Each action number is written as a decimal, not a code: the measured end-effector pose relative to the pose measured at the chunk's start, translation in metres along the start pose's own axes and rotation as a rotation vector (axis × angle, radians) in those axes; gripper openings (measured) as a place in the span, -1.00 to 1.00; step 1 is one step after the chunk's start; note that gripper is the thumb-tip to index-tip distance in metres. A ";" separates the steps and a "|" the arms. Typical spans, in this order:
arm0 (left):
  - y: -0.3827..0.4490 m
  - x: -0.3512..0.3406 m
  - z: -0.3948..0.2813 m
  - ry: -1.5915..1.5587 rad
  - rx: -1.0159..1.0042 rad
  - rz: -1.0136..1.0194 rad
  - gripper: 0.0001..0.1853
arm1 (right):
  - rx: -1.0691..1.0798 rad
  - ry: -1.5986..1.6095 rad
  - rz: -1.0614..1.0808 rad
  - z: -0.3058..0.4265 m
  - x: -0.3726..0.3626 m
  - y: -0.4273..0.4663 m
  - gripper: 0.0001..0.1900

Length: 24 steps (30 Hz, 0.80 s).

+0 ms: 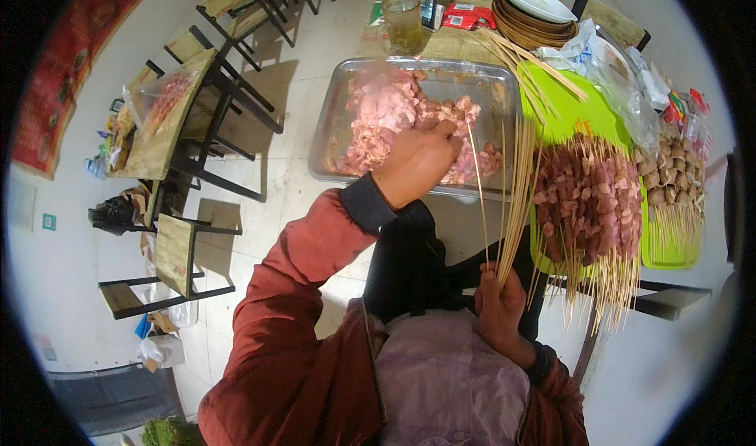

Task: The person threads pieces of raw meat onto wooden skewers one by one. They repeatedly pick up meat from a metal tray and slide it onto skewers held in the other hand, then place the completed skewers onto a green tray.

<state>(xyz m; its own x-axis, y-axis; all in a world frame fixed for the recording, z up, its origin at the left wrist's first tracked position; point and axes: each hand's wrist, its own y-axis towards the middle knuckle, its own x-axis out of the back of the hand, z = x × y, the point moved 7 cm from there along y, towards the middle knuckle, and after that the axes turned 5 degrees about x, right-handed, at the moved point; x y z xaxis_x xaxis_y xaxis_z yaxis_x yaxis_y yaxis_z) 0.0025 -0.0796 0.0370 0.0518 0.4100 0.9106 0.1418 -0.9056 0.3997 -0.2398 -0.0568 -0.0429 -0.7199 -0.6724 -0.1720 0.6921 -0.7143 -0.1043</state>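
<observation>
My left hand (416, 161) reaches palm down over the steel tray (499, 94), its curled fingers among pink raw meat pieces (384, 106). Its fingertips are hidden, so whether a piece is pinched there cannot be seen. My right hand (502, 310) is shut low on a bundle of bamboo skewers (517, 198), points upward. One skewer (477, 189) leans apart from that bundle, its upper end by the meat just right of my left hand. To the right, threaded meat skewers (587, 201) lie piled on a lime-green board (596, 106).
Loose skewers (534, 71) lie across the tray's far right corner. Behind stand a glass mug (403, 27), a propped phone (429, 0), red packets (468, 17) and stacked plates (531, 18). Far right, brown skewered pieces (670, 177) rest on another green tray (673, 260). Tables and stools (176, 256) stand left.
</observation>
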 end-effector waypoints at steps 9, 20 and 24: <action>-0.020 0.001 0.069 -1.185 0.807 0.020 -0.79 | -0.011 0.004 0.002 -0.001 0.000 0.003 -0.86; -0.041 -0.005 0.062 -1.730 0.917 -0.113 -0.83 | -0.055 -0.132 0.030 -0.014 -0.002 0.006 -0.85; -0.045 0.000 0.065 -1.685 0.921 -0.223 -0.90 | -0.077 -0.094 0.025 -0.015 0.000 0.006 -0.85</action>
<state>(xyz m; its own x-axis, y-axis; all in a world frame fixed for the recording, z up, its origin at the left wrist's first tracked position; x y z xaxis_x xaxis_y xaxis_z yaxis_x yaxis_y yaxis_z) 0.0608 -0.0315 0.0122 0.6348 0.6679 -0.3885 0.6468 -0.7344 -0.2056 -0.2346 -0.0580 -0.0580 -0.7014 -0.7079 -0.0833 0.7095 -0.6822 -0.1766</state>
